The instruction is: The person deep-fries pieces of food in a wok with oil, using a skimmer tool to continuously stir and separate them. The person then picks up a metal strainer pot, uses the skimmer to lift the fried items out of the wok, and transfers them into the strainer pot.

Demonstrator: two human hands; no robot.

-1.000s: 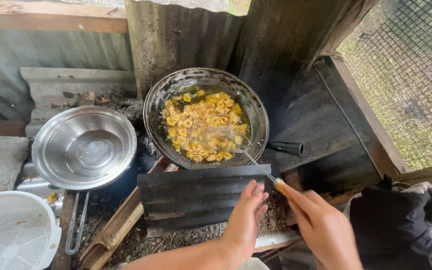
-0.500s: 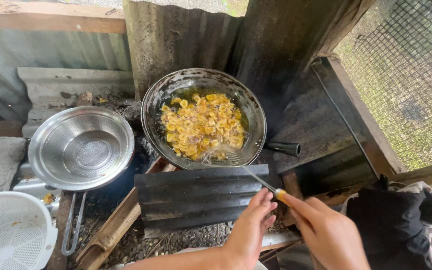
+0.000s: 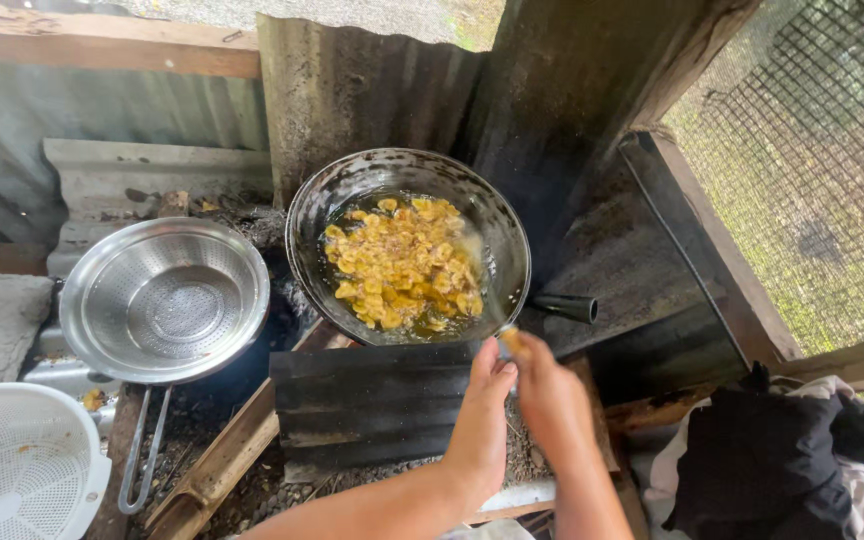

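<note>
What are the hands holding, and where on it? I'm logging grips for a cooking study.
Both the left hand and right hand meet at the yellowish handle end of a utensil reaching into the pan; the exact grip is hidden.

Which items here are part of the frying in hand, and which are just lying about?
In use:
- wok
- yellow chips frying in oil
- utensil, gripped by right hand
- left hand beside it

Lying about:
- metal colander
- white basket
- dark cloth
</note>
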